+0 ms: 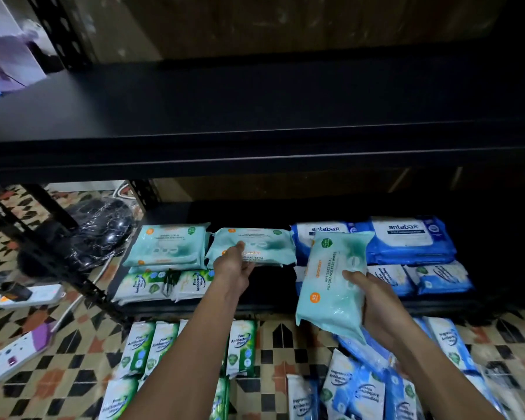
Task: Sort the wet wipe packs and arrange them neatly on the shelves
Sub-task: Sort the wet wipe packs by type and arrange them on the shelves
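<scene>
My left hand [232, 266] grips the front edge of a teal wipe pack [264, 242] lying on a stack on the low black shelf [264, 298]. My right hand [373, 301] holds a second teal pack [331, 280] upright in front of the shelf. Another teal stack [167, 245] lies left of the first. Green pine packs [161, 284] sit at the shelf's front left. Blue antabax packs [409, 237] and lighter blue packs [437, 277] fill the right side.
Green pine packs [152, 347] and blue packs [358, 386] lie loose on the patterned tile floor below. A bare black upper shelf [255, 104] spans the view. A black bag [97, 228], a power strip [31, 295] and cables lie at the left.
</scene>
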